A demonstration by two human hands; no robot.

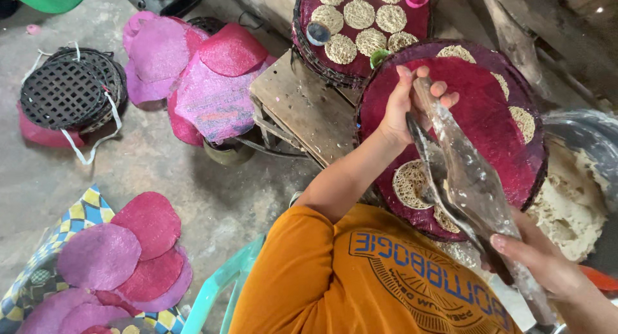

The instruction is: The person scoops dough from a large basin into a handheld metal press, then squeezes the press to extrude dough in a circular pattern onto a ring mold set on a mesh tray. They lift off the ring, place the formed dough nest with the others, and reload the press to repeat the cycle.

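My left hand (404, 105) pinches the upper end of a clear plastic sheet (460, 173), fingers (444, 89) curled narrow around its edge. My right hand (544, 263) grips the lower end of the same sheet, thumb pressed on top, so the plastic stretches taut between both sets of fingers. Just beyond my left fingertips lies a round woven tray (496, 115) covered in magenta cloth, with pale noodle nests (412, 183) showing beneath the sheet. Past that tray sits a second tray (309, 12) of nests.
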